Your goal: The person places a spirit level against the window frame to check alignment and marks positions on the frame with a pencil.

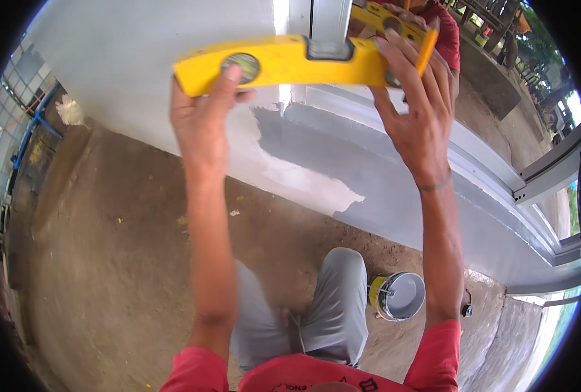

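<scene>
A yellow spirit level [280, 62] lies nearly level across the wall and the window frame [330, 23], at the top of the view. My left hand [205, 117] grips its left end, thumb over the round vial. On its right end rests my right hand [416, 108], with fingers curled over the top edge. A yellow-orange pencil [427, 49] sticks up from between the fingers of that hand. Behind the level, the wall [173, 39] is partly white and partly grey, with a ragged border between the two.
By my right knee stands an open paint can [406, 297] with grey paint and a tool handle in it. A small dark object [467, 310] lies farther right on the dirty concrete floor [127, 261]. Window glass at the upper right reflects a person in red.
</scene>
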The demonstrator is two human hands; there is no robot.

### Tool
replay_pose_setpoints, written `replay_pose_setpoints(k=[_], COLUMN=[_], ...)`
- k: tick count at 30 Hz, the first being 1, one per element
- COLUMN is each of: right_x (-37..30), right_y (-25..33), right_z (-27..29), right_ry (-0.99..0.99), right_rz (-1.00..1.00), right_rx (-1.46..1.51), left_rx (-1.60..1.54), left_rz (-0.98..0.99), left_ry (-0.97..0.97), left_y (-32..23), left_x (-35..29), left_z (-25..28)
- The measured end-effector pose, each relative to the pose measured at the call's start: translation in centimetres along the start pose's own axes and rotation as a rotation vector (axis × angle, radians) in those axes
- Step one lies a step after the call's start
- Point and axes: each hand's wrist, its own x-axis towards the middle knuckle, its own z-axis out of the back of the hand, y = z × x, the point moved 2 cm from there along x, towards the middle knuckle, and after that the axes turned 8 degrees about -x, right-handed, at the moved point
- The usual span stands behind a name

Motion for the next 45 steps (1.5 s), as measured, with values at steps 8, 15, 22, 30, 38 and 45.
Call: replay_pose_setpoints(k=[8,15,22,30,38,45], right_x=[1.7,2.6,2.6,2.1,1.8,3.1], right_y=[3.4,6.2,6.4,6.8,8.1,8.3], right_z=[-4.2,-6.1,-7.5,-7.4,-6.8,-7.0], right_ry=[-0.243,-0.118,-0.189,-0.172,-0.266,-0.245], right_rz=[-0.351,-0.592,-0.636,-0.606,-0.566,-0.684], right_rx=[0.190,0.557,0.692,0.790,0.897,1.056], left_rx=[-0.006,0.122,0.169,0.285,0.079,-0.030], left_rz=[-0.181,-0.314,-0.304,-0.353,-0.281,-0.161], left_ry=[-0.148,-0.290,-0.402,-0.404,-0.370,-0.311], left_y=[-3.0,-5.3,-6.5,-7.2,-7.5,-5.3], left_x=[0.9,-2.7,-4.8,-5.9,-3.5,1.0], left_z=[3.7,4.5,1.5,0.6,5.5,9.2])
